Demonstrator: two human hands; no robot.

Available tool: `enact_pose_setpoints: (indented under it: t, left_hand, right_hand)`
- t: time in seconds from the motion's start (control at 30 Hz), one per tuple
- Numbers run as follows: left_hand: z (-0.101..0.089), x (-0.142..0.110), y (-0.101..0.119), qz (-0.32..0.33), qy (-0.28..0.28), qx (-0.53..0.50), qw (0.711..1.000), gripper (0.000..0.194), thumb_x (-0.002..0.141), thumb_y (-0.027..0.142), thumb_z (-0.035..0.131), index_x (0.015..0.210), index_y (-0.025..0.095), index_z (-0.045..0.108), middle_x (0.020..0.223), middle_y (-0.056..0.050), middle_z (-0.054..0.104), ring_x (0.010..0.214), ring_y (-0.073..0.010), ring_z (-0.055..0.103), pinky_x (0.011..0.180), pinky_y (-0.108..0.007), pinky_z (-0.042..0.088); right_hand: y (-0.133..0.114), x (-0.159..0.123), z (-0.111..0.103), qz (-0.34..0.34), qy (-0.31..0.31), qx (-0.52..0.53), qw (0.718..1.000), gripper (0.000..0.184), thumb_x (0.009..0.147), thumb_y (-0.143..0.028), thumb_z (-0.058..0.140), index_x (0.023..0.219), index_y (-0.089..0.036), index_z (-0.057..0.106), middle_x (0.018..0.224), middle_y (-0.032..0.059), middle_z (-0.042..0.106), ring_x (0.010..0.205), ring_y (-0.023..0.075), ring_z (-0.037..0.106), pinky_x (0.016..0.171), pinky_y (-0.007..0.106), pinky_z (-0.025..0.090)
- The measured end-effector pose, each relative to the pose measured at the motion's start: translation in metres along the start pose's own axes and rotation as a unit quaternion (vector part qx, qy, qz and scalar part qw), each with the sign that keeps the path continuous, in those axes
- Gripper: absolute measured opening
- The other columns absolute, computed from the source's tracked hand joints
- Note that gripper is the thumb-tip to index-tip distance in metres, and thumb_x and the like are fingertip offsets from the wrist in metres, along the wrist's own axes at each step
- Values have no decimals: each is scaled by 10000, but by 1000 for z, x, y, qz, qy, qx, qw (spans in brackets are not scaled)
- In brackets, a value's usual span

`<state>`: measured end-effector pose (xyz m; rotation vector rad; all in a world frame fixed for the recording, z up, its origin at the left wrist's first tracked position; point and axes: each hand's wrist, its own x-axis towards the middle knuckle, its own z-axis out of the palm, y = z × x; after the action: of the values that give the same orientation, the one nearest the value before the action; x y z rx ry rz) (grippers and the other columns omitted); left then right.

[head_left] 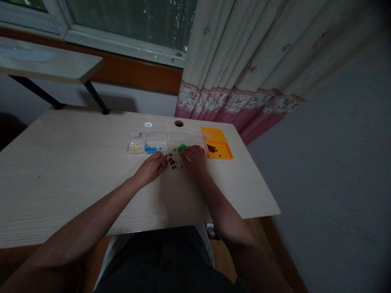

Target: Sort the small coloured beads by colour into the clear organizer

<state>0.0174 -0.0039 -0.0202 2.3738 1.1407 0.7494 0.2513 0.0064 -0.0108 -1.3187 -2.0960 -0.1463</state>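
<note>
dark-clothed lap [165,260] nearest cam, at front edge of desk [91,171]; both forearms [94,217] reach in over it. loose dark bits [172,162] lie scattered on desk betw the two hands, just in front of clear divided box [157,136]. left hand [152,166] at image-left side of the pile, fingers bent, grip narrow, tips at or v near the nearest bits; can't tell if it's got one. right hand [196,160] on the other side, over the front of the box by the green bits [182,147], fingers curled in toward the pile; grip looks narrow too, contents hidden, can't tell. box front row, image l to r: yellow bits [135,149], blue bits [151,149], then green. orange tray [213,133] at the right end has more dark bits [211,149] in it. my read: step in hand = two-handed fingertip work on the loose pile. next move prob calls for light pinch, one bit at a time, w/o knuckles bumping the box or scattering neighbors. pic's dim, bits tiny, so exact contact unclear.
</note>
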Motion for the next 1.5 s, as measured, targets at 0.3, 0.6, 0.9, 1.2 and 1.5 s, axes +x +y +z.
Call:
enact_pose_setpoints:
  t: [0.3,0.6,0.9,1.2,1.5]
  left_hand:
    - [2,0,-4,-7,19,4,1000,152,942,279,493,899,195,613,928,-75,571,910,-237,568,832,-367,480]
    - [-3,2,-9,-30,73,-52,995,206,969,288,452,863,178,590,873,-63,567,887,-210,545,827,-347,459]
    - [-2,1,-16,-39,89,-66,993,222,973,330,459,866,182,585,848,-49,565,847,-192,535,793,-323,436]
    - [0,1,-19,-41,99,-77,991,245,970,365,460,851,187,580,820,-43,567,816,-183,528,777,-315,433]
    - [-3,3,-16,-46,93,-92,990,262,974,355,435,832,183,573,823,-45,564,802,-175,518,767,-309,427]
  right_hand:
    - [-30,-4,6,-77,-125,38,988,117,882,-318,682,955,-293,769,1031,24,710,1089,214,537,994,403,354]
    - [-36,-8,12,-115,-131,48,984,158,891,-380,668,990,-303,765,1074,15,710,1130,215,513,1036,401,322]
    - [-41,-9,15,-134,-142,36,980,120,897,-315,660,957,-298,763,1046,18,711,1109,204,522,1040,396,330]
    - [4,-1,6,70,37,8,997,132,902,-299,645,890,-243,764,950,54,715,1010,210,566,965,391,366]
    - [51,-5,-4,199,117,-51,972,259,937,-346,549,853,-212,754,942,93,688,953,243,526,866,410,370]
